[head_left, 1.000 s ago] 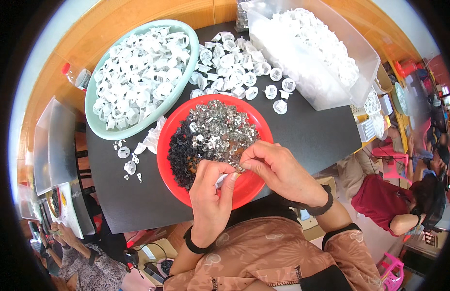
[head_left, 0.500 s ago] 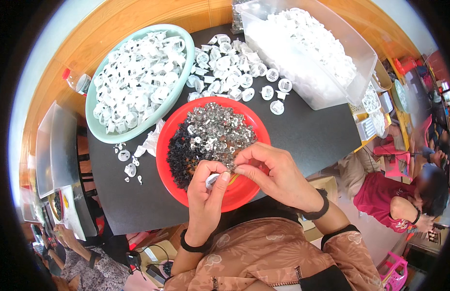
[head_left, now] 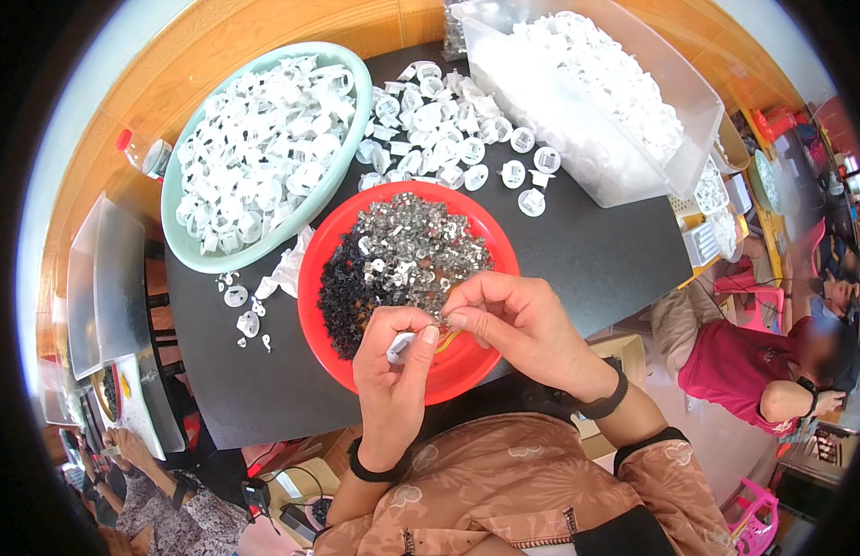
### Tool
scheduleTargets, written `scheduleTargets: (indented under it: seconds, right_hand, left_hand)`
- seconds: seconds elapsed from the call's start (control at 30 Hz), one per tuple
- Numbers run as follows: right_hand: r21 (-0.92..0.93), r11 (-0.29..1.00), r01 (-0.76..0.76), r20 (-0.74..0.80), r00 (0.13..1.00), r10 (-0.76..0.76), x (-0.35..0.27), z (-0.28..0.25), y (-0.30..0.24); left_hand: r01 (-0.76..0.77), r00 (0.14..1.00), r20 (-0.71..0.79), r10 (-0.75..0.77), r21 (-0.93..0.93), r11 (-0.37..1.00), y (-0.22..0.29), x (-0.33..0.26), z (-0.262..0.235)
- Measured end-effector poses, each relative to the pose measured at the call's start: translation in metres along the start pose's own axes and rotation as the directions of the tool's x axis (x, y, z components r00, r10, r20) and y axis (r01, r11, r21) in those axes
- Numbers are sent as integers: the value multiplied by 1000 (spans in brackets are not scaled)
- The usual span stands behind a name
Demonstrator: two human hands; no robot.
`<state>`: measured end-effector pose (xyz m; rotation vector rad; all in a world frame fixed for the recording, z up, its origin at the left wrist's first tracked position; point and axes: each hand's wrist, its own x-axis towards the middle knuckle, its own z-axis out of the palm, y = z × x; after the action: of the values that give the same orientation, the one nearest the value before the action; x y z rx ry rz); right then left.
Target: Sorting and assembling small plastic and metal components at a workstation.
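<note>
Over the near side of a red basin point(head_left: 500, 248), both hands meet fingertip to fingertip. My left hand point(head_left: 391, 394) is closed around a small white plastic part point(head_left: 399, 348), which shows between thumb and curled fingers. My right hand point(head_left: 532, 338) pinches thumb and forefinger together beside the left fingertips; whatever they grip is too small to make out. Small silvery metal pieces point(head_left: 430, 243) fill the basin's far and right side. Tiny black pieces point(head_left: 339, 301) are heaped along its left. Something thin and yellow point(head_left: 446, 342) shows beneath my fingers.
A pale green basin point(head_left: 363, 111) full of white parts stands far left. Loose white parts point(head_left: 448, 139) lie beside it on the dark table point(head_left: 596, 255). A clear plastic bin point(head_left: 578, 139) of white pieces stands far right. Other people sit at right point(head_left: 745, 371) and lower left point(head_left: 184, 519).
Both hands have shifted very slightly left, still meeting over the red basin. The person at the right has moved an arm and turned a little.
</note>
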<state>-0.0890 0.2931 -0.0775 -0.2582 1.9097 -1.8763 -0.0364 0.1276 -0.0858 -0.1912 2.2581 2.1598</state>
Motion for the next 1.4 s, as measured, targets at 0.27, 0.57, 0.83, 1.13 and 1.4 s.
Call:
scheduleTargets:
  seconds: [0.27,0.57,0.83,1.13,1.4]
  right_hand:
    - [-126,981,145,-170,971,-166,3,2,5]
    - [-119,987,106,-121,985,-121,-4,2,5]
    - [-251,950,188,-142,963,-228,-8,2,-3]
    - [57,998,16,-79,997,-12,-11,9,15]
    - [328,942,74,-102,994,-43,-7,19,12]
  left_hand:
    - [172,985,44,-167,-333,927,-1,3,-1]
    - [185,983,31,-184,-286,940,2,1,3]
    - [191,981,23,-194,-326,926,1,1,7]
    - [188,977,-4,-211,-437,880,-2,0,11]
    - [225,974,87,-207,-384,896,-5,-3,15]
